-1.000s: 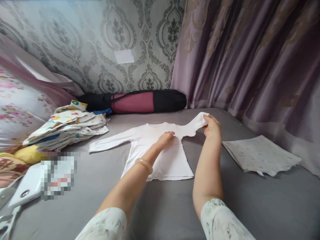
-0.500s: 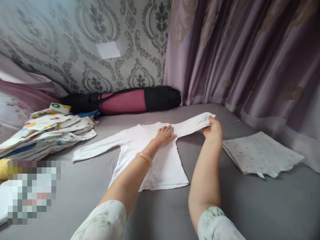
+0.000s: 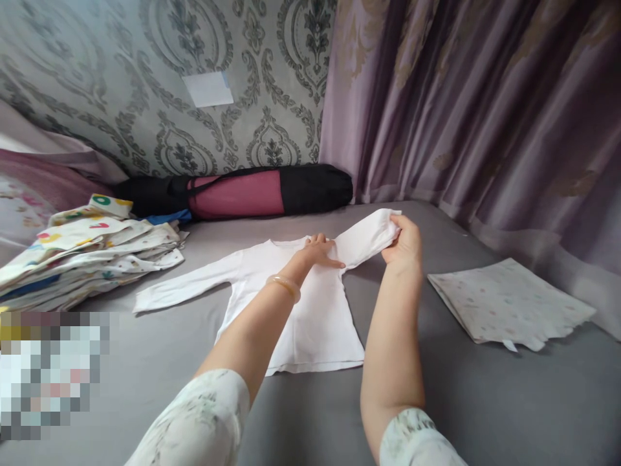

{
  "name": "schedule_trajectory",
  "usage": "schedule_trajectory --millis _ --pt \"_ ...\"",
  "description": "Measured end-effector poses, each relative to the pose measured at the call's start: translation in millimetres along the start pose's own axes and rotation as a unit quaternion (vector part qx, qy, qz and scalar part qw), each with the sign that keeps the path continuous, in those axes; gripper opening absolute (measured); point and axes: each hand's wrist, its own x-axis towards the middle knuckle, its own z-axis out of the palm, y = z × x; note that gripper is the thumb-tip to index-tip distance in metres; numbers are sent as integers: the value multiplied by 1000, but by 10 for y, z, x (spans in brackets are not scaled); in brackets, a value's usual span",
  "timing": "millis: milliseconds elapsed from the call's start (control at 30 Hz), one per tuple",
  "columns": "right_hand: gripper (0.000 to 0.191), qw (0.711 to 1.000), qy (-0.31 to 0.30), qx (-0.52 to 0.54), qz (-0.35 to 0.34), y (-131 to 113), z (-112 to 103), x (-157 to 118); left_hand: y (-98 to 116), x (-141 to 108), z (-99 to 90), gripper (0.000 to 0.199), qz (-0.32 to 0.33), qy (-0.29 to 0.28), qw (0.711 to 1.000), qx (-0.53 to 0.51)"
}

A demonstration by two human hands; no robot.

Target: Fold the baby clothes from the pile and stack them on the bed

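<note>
A white long-sleeved shirt (image 3: 315, 330) lies spread on the grey bed sheet (image 3: 310, 421), its neckline toward the wall. My left hand (image 3: 320, 251) presses on the shirt near its right shoulder, thumb and fingers apart. At the right, my right hand (image 3: 405, 239) pinches the cuff end of the right sleeve (image 3: 366, 238), which is lifted a little and bunched. The left sleeve (image 3: 184, 285) lies stretched out flat.
A pile of patterned clothes (image 3: 97, 252) lies at the left, with a blurred-out patch in front of it. A folded speckled cloth (image 3: 509, 304) lies at the right. Along the wall rests a long black and pink bag (image 3: 237, 193). Purple curtains (image 3: 436, 97) hang behind.
My right hand has drawn the sleeve's cuff inward to the left and slightly up, so the sleeve looks shorter and more bunched. My left hand stays on the shoulder, thumb spread wider.
</note>
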Motion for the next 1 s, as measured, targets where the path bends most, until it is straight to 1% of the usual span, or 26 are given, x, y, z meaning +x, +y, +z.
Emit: schedule_trajectory --millis 67,167,333,467,700,800,867,900,933,967,1000 --pt "4 999 -6 23 25 20 134 -79 26 -2 -41 98 -7 -13 1000 2" --pt "6 996 -16 46 71 80 323 -184 72 -23 -95 102 -19 -26 999 1" --pt "8 989 -33 51 133 213 548 -276 91 -43 -132 105 -33 -24 999 -12" --pt "9 987 -38 52 147 289 615 -305 77 -31 -134 104 -42 -28 998 -27" --pt "7 987 -51 45 147 392 622 -292 103 -117 -174 98 -60 -28 996 -57" --pt "8 989 -34 33 138 431 649 -310 2 -198 -144 100 -39 -4 995 -93" --pt "10 992 -22 14 127 457 679 -338 -122 -283 -94 94 -23 22 988 -148" --pt "10 992 -16 3 122 473 696 -355 -192 -341 -65 89 -27 40 981 -186" --pt "11 993 -13 -9 118 493 715 -371 -262 -409 -37 83 -44 63 970 -232" --pt "11 993 -14 -19 113 519 734 -387 -328 -488 -12 77 -72 88 952 -284" --pt "11 994 -15 -29 108 550 754 -403 -386 -575 7 72 -105 112 928 -340"
